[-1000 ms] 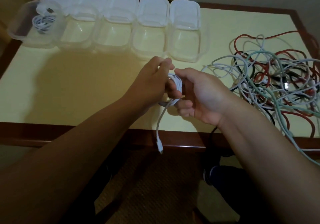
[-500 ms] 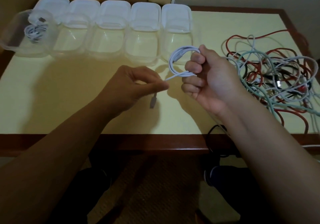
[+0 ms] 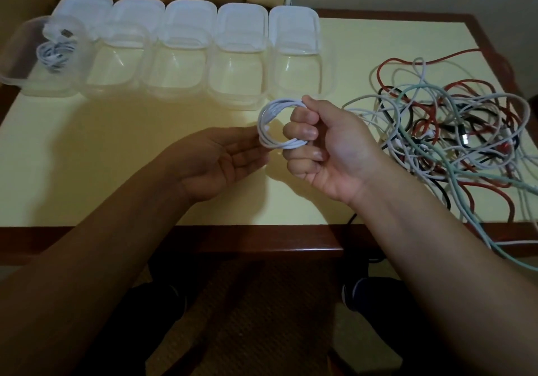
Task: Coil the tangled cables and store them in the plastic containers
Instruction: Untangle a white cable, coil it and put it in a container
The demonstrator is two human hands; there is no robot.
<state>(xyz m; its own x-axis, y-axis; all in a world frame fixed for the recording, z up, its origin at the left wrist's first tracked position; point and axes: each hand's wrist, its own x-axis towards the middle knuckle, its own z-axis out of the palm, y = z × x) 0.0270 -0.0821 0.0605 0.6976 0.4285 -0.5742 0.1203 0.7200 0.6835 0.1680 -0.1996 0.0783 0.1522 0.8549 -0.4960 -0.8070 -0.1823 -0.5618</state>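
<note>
My right hand (image 3: 326,148) grips a small coil of white cable (image 3: 269,122) with curled fingers, above the middle of the yellow table (image 3: 116,154). My left hand (image 3: 215,160) lies just left of the coil, palm up, fingers nearly straight, fingertips at the coil's left side. A tangle of red, white, black and pale green cables (image 3: 448,131) is heaped at the right. Several clear plastic containers (image 3: 235,70) stand in a row at the back with their lids behind them. The leftmost container (image 3: 43,55) holds a coiled white cable (image 3: 54,54).
Some cable ends (image 3: 518,256) from the tangle hang over the table's dark wooden front edge (image 3: 203,239) at the right. A black cable drops off the edge near my right wrist. A wall rises close behind the containers.
The loose plug end that my left hand pinched half a second ago is now wound into the coil. My left hand has opened and turned palm up beside it. The coil sits lower, nearer me.
</note>
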